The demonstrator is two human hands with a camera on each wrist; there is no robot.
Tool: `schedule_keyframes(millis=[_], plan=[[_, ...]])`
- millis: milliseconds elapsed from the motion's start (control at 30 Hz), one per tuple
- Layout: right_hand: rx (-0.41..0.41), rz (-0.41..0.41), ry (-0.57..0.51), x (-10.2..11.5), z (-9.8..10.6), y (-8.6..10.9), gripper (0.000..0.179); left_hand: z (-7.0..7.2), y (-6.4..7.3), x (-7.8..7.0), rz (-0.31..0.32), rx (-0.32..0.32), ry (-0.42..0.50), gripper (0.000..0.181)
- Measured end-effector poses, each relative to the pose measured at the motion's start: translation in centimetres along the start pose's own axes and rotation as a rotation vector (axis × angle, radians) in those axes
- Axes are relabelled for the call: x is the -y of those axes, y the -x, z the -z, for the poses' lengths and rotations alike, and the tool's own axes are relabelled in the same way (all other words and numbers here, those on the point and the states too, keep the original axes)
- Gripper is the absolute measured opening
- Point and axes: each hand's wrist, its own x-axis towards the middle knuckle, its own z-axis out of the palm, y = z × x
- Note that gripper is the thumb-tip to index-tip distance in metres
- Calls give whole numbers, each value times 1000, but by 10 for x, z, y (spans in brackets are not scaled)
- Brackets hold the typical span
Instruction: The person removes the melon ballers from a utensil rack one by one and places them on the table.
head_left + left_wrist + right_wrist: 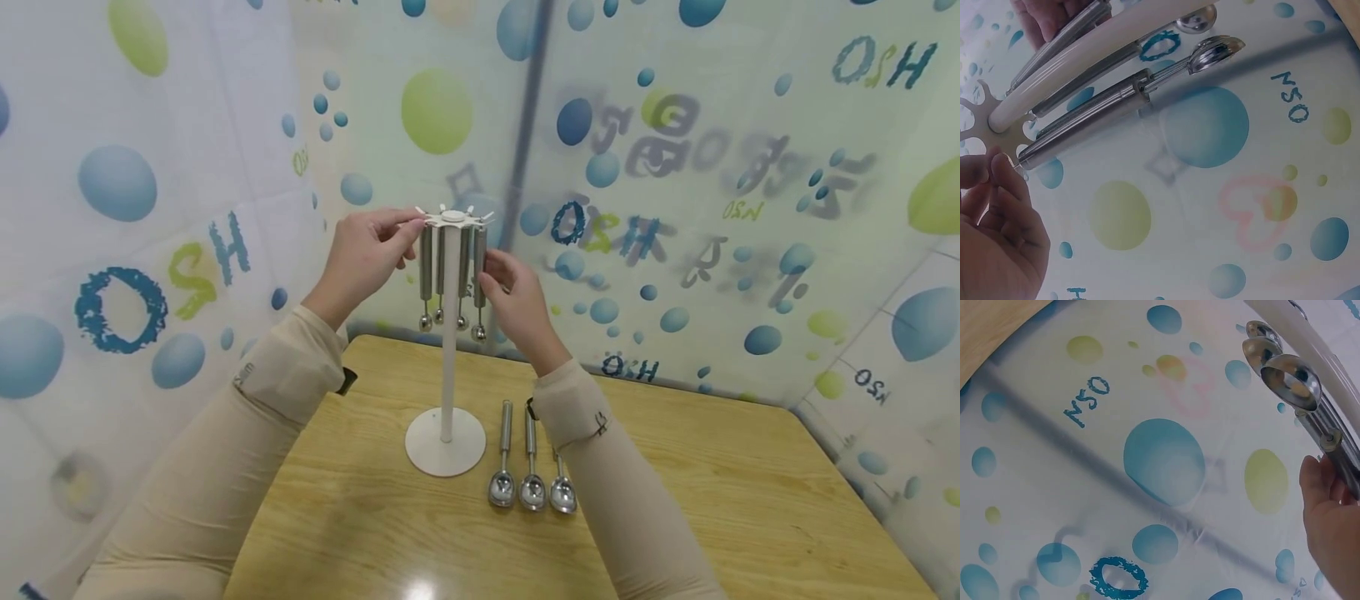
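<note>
A white stand (448,358) is standing on the worktop (360,517), its round base (465,454) resting flat and its hooked top (453,217) carrying hanging scoops (426,271). The person's left grip (367,250) is pinching that top at its left edge, just beside the upper end of the leftmost hanging scoop. The right grip (521,308) is pinching the handle of the rightmost hanging scoop (479,262) (some fingers are hiding behind it in the right wrist view). Three loose scoops (532,492) are lying side by side right of the base, bowls pointing toward the person, while the right sleeve (573,404) is partly covering the rightmost handle. A bubble-patterned curtain (437,111) is hanging behind.
</note>
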Motion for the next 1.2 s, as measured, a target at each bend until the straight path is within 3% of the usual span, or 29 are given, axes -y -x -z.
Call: schedule_keyframes(millis=[367,533,667,933,1200], plan=[[2,32,-19,0,0,4,39,-1,-1,1,-30,-71,-108,29],[1,32,-10,1,-1,6,40,1,-1,2,-29,-124,-121,32],[-4,37,-8,0,-1,5,40,2,1,-2,-66,-170,-111,30],[-8,18,-44,2,0,4,39,-5,7,-15,-165,-161,-89,32],[-6,-2,-46,4,0,4,39,-11,7,-14,-170,-173,-139,27]])
